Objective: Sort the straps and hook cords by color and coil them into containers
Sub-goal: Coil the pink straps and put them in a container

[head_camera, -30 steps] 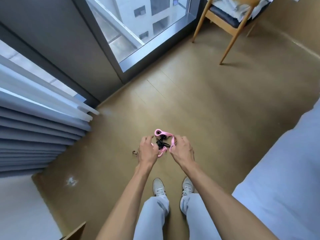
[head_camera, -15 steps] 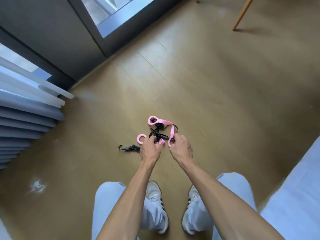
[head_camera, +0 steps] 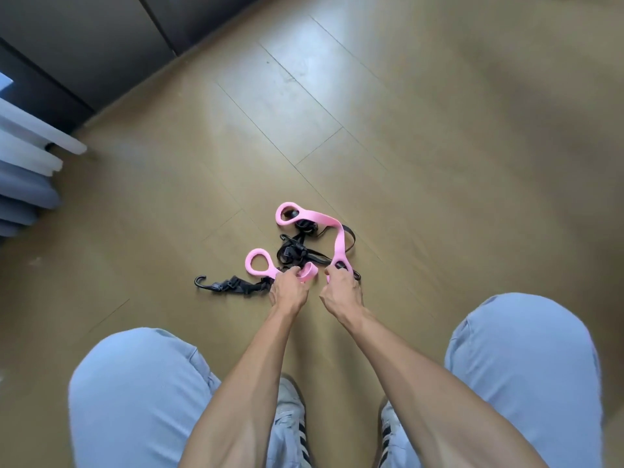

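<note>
Person seen from above, head cam. Both forearms bare, no sleeves, no watch or rings visible on left hand (head_camera: pixel 289 289) or right hand (head_camera: pixel 341 289). Veins and tendons show along the forearms. Trousers (head_camera: pixel 135 393): light blue-grey, soft fabric, a seam line near each knee, filling lower left and lower right of the frame. Shoes: left shoe (head_camera: pixel 291 417) and right shoe (head_camera: pixel 389 430) at bottom centre, pale grey/off-white sneakers w/ dark stripes on the sides and light laces; toes slightly scuffed-looking, brownish edge at the tip. Rest of body out of frame.
</note>
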